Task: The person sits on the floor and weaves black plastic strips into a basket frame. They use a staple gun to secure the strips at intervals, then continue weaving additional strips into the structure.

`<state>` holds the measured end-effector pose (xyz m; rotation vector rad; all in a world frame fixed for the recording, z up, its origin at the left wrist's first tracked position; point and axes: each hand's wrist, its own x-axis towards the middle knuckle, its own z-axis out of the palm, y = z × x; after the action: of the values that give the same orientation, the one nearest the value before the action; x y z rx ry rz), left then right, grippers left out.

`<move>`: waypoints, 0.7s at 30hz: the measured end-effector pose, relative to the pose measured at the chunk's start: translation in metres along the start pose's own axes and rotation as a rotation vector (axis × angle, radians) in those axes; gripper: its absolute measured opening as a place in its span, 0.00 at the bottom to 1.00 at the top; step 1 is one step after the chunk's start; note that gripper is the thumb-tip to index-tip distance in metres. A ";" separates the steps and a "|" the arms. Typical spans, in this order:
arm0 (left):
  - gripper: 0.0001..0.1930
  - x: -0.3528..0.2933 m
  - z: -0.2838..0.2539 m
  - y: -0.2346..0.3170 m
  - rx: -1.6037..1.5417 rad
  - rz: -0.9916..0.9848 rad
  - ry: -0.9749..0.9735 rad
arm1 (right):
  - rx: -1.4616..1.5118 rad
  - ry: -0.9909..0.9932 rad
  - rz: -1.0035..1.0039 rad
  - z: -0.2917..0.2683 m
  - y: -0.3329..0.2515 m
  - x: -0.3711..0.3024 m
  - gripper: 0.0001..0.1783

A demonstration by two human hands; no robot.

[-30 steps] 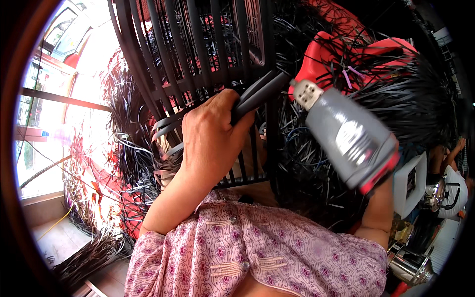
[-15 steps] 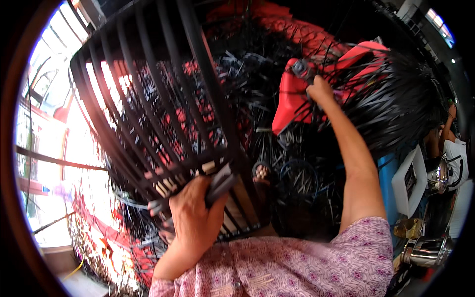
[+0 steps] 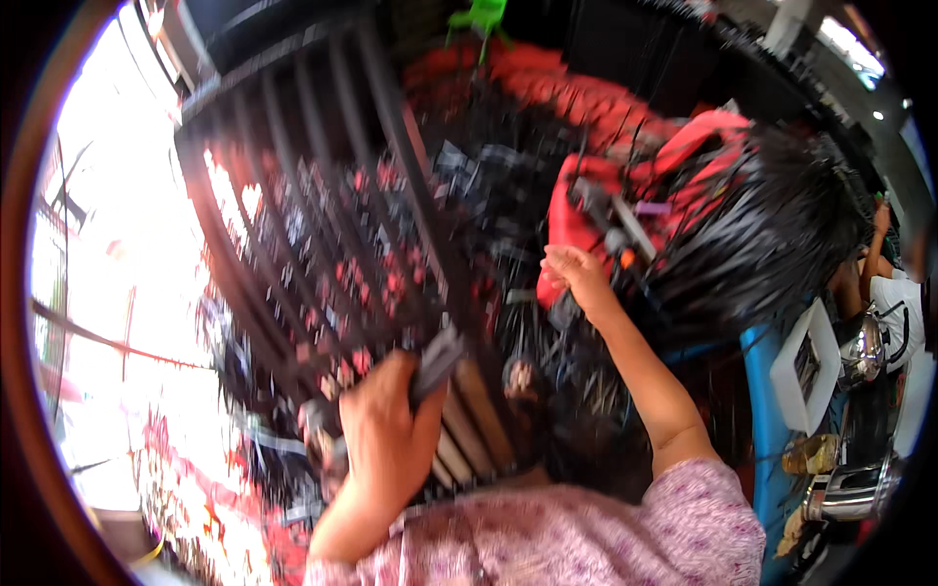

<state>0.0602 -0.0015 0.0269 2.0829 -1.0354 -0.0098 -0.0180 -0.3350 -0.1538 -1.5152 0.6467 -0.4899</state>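
Observation:
A tall black slatted frame (image 3: 420,210), perhaps a chair, leans in front of me on the left. My left hand (image 3: 386,420) is closed round a dark grey bar (image 3: 440,363) that crosses the frame's lower part; whether the bar belongs to the frame I cannot tell. Tan slats (image 3: 476,400) show beside this hand. My right hand (image 3: 578,278) is off to the right, blurred, fingers reaching left and apparently holding nothing. Just beyond it stands a red plastic chair (image 3: 559,220). A grey hand tool (image 3: 591,200) lies there among other small items.
Black strips (image 3: 782,239) spill in a thick bundle over the red chair, and more lie heaped behind the frame. At the right are a blue surface (image 3: 764,391), a white tray (image 3: 809,366), a metal kettle (image 3: 863,350) and another person's arm (image 3: 879,230). Something green (image 3: 479,18) is at the far edge.
My right hand has let go of the grey hand tool on the red chair and drawn back toward me and left. My left hand keeps its grip. The whole view has shifted slightly.

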 end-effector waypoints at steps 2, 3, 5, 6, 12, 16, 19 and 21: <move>0.09 0.001 -0.009 0.005 0.040 -0.028 0.058 | 0.153 -0.264 0.145 0.046 -0.030 -0.077 0.30; 0.10 -0.003 -0.012 0.004 0.017 -0.016 0.101 | 0.226 -0.349 0.179 0.064 -0.032 -0.112 0.32; 0.13 -0.008 -0.020 0.003 0.052 -0.068 0.092 | 0.352 -0.469 0.190 0.085 -0.039 -0.166 0.34; 0.14 -0.011 -0.024 0.001 0.046 -0.106 0.109 | 0.443 -0.492 0.204 0.099 -0.044 -0.189 0.35; 0.19 -0.029 -0.035 -0.015 -0.071 -0.175 0.136 | 0.473 -0.450 0.080 0.154 -0.059 -0.241 0.30; 0.21 -0.060 -0.044 -0.019 -0.043 -0.222 0.016 | 0.380 -0.497 0.041 0.156 -0.029 -0.270 0.25; 0.21 -0.096 -0.043 -0.022 -0.030 -0.218 -0.047 | 0.340 -0.533 0.088 0.150 -0.012 -0.296 0.26; 0.20 -0.116 -0.041 -0.021 -0.021 -0.184 -0.032 | 0.299 -0.549 0.155 0.148 -0.007 -0.309 0.27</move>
<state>0.0106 0.1109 0.0043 2.1585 -0.8552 -0.1468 -0.1496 -0.0201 -0.1288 -1.2265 0.2420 -0.0354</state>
